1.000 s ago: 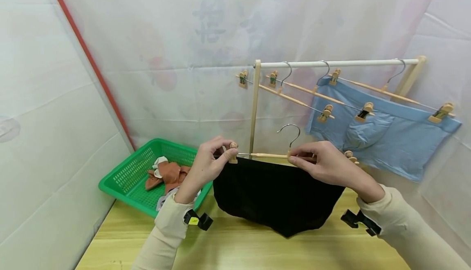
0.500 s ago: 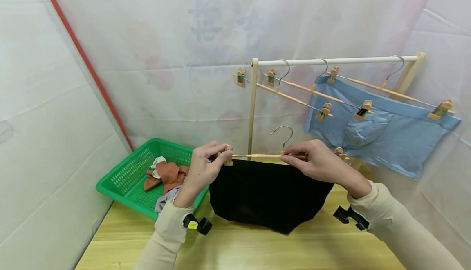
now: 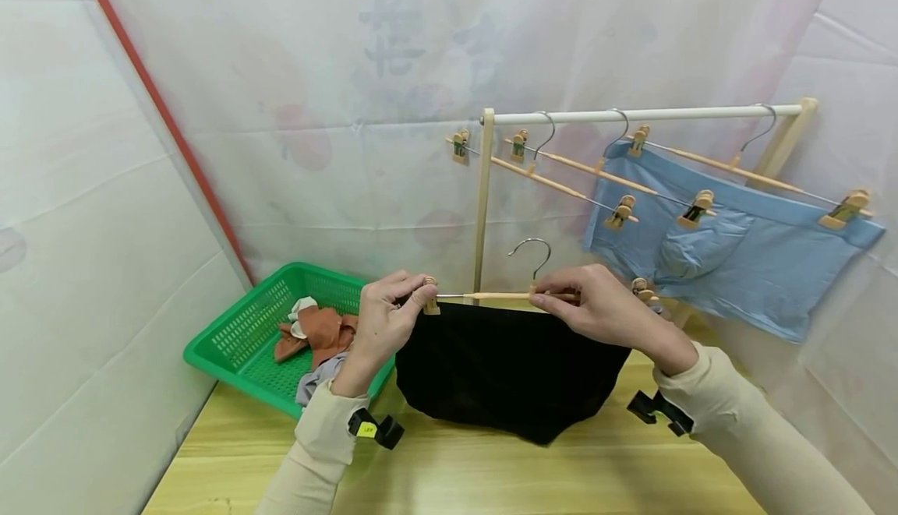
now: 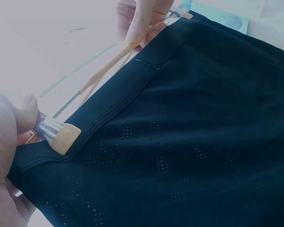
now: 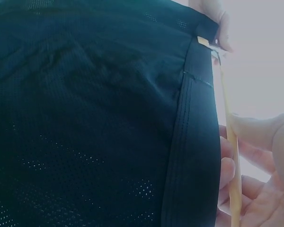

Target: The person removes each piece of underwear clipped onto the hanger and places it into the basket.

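A black pair of underpants (image 3: 512, 367) hangs by its waistband from a clip hanger (image 3: 498, 296) above the table. My left hand (image 3: 386, 316) pinches the wooden clip (image 4: 65, 138) at the hanger's left end, thumb in front. The clip bites the waistband in the left wrist view. My right hand (image 3: 599, 305) grips the hanger's wooden bar just below the metal hook (image 3: 540, 248), with fingers curled behind it. Past that hand shows the hanger's other clip (image 3: 640, 289). The right wrist view shows fine perforations in the black fabric.
A green basket (image 3: 210, 363) with brown, white and grey clothes (image 3: 324, 333) stands at left. Behind, at right, a rack with a white rail (image 3: 659, 115) carries several clip hangers; blue boxer briefs (image 3: 751, 250) hang on one. Below is the wooden table (image 3: 449, 468).
Both hands have shifted slightly left with the hanger and the black underpants, the right hand more than the left. Their holds look the same.
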Demonstrator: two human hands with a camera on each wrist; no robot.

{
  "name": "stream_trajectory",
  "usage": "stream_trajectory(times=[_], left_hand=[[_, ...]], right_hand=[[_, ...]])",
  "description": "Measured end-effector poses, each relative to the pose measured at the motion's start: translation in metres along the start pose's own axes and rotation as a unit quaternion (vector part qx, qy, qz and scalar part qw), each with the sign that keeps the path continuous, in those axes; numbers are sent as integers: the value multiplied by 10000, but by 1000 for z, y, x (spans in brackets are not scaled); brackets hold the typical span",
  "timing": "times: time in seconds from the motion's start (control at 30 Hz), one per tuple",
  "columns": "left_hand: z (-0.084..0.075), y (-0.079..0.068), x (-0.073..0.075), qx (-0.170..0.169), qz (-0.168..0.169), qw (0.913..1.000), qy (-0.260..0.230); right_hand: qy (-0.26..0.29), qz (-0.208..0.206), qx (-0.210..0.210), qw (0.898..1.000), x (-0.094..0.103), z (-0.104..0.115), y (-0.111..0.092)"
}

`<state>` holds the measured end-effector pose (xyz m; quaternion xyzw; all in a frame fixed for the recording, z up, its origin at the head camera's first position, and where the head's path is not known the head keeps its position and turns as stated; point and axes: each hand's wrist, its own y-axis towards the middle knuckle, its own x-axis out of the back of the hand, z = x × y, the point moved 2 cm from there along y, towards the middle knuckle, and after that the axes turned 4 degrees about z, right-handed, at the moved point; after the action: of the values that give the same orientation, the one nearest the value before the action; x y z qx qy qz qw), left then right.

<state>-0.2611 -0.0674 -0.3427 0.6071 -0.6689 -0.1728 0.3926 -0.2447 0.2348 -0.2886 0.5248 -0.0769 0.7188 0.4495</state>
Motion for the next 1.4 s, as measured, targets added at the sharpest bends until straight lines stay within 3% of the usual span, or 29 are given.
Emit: stream_trajectory(times=[0.6,0.93,1.07,1.17,1.27,1.4], left_hand=[[3,-2,2,-122,-220,9988,410],[-1,-2,1,419,173,9972,601],[-5,-1,-2,52,-62,9934,1140],[-15,1,-5,-553,-349,9813,1808],[-29,4,-10,-1224,-477,9591,2506],[-48,6,-23,-1817,-248,9307,3164]], right_hand=[[21,90,-24,10000,-6,0,4],[-20,233,-175,9996,-10,-4,7],[4,276,-186,9994,-11,-6,8],[30,300,-182,9994,-12,-6,10],[40,322,-177,9993,-13,-6,11],[9,345,-128,9993,-14,-5,13]])
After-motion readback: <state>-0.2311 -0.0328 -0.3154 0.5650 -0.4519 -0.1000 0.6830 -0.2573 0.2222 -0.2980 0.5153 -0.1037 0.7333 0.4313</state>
